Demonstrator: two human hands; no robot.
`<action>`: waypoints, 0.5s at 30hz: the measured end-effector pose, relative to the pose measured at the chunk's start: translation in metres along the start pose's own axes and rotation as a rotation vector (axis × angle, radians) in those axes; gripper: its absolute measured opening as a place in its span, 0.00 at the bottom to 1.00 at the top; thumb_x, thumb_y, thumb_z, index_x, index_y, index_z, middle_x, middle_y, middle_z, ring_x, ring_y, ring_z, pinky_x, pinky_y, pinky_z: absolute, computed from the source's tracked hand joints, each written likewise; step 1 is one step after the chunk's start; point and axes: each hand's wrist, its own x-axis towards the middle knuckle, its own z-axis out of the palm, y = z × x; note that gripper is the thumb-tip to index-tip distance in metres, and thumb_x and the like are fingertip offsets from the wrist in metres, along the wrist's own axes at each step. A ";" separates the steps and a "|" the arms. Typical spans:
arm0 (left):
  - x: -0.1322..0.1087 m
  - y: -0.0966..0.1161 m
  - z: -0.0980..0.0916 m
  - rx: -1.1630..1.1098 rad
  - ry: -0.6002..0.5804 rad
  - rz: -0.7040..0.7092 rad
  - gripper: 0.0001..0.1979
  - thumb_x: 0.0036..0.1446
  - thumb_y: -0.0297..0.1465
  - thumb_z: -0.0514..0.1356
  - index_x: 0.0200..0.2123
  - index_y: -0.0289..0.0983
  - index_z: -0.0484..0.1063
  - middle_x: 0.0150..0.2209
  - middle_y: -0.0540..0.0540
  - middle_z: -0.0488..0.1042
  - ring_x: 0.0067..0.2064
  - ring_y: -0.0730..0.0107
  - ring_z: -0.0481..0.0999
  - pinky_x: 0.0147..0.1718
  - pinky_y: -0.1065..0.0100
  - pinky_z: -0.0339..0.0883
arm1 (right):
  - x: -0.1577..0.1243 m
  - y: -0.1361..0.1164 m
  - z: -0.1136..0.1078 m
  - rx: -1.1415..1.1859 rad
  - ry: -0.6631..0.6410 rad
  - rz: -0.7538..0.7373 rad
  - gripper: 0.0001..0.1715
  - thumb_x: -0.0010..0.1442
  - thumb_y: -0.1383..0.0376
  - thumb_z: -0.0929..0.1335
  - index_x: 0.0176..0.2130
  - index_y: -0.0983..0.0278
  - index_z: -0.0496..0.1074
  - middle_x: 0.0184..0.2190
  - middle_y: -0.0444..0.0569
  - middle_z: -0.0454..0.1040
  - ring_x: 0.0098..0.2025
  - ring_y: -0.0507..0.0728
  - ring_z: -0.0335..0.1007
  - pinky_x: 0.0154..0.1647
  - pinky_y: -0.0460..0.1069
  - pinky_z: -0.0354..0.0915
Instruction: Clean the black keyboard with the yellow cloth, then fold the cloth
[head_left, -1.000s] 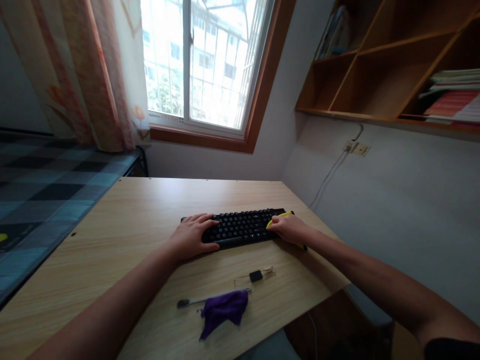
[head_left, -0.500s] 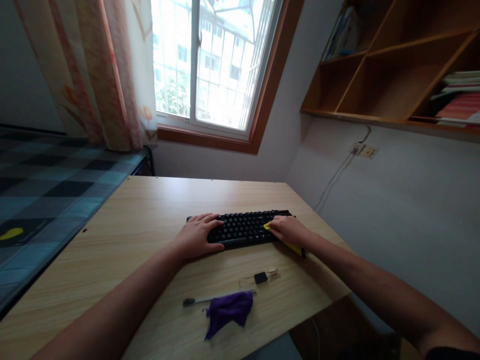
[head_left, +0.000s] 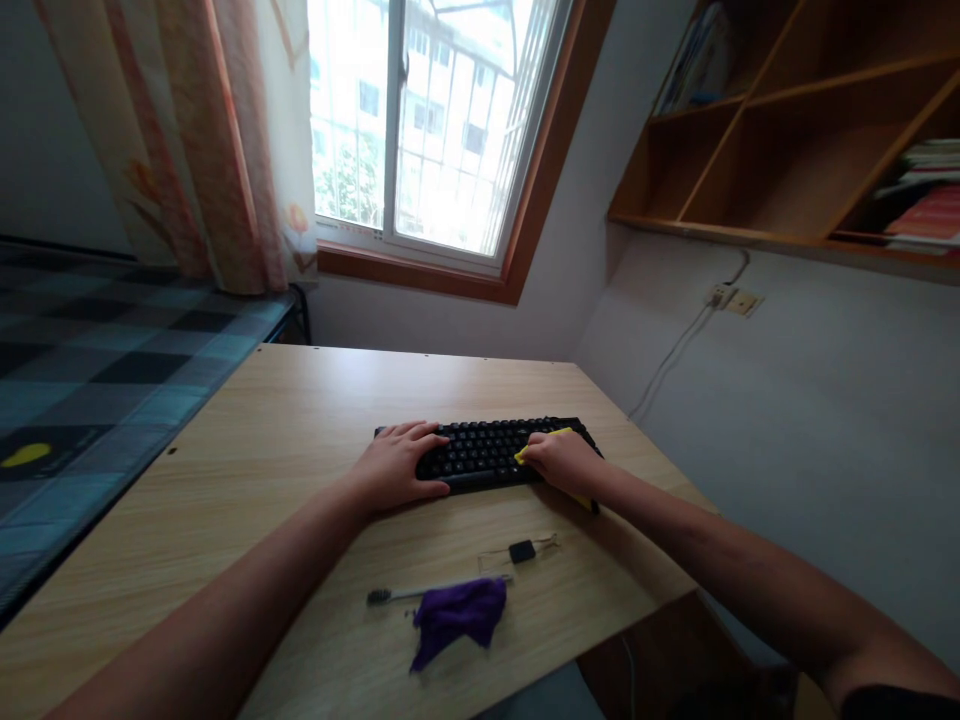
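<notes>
A black keyboard [head_left: 486, 447] lies on the wooden table. My left hand [head_left: 401, 465] rests flat over its left end, fingers spread, with the thumb along the near edge. Over the right part of the keys, my right hand [head_left: 562, 460] is closed on a yellow cloth [head_left: 559, 434]; parts of the cloth stick out at the fingertips and below the hand. My palm hides the rest of it and some keys. Nearer to me are a small black piece with thin wire ends [head_left: 522, 551], probably a keycap puller, a toothbrush [head_left: 381, 597] and a purple cloth [head_left: 459, 618] partly covering its handle.
The table [head_left: 315, 400] stands below a barred window [head_left: 450, 150]. A bed with a checked cover [head_left: 135, 365] is at the left. On the right wall hang a wooden shelf [head_left: 810, 130] and a socket with a plugged-in cable [head_left: 724, 297].
My right hand has slid slightly left over the keys with the yellow cloth. More yellow now shows above its knuckles. My left hand stays in place on the keyboard.
</notes>
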 end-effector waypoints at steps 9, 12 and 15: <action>0.002 -0.002 0.001 0.015 -0.002 0.026 0.40 0.50 0.55 0.66 0.63 0.43 0.72 0.69 0.41 0.63 0.69 0.45 0.61 0.66 0.49 0.54 | -0.010 0.014 -0.009 -0.109 -0.066 0.053 0.15 0.64 0.70 0.64 0.39 0.62 0.82 0.42 0.51 0.80 0.35 0.56 0.75 0.33 0.48 0.58; 0.002 -0.003 0.002 0.007 0.004 0.027 0.40 0.50 0.55 0.66 0.63 0.44 0.71 0.69 0.41 0.63 0.69 0.44 0.61 0.66 0.48 0.54 | -0.015 0.028 -0.024 -0.096 -0.022 0.103 0.16 0.68 0.65 0.64 0.42 0.60 0.82 0.42 0.51 0.80 0.36 0.56 0.75 0.34 0.47 0.58; 0.002 -0.003 0.001 0.015 0.003 0.023 0.40 0.50 0.56 0.65 0.63 0.43 0.72 0.69 0.41 0.63 0.69 0.44 0.61 0.66 0.48 0.54 | -0.025 0.054 -0.049 -0.119 0.074 0.260 0.17 0.70 0.61 0.63 0.45 0.58 0.82 0.44 0.51 0.79 0.37 0.56 0.75 0.35 0.47 0.59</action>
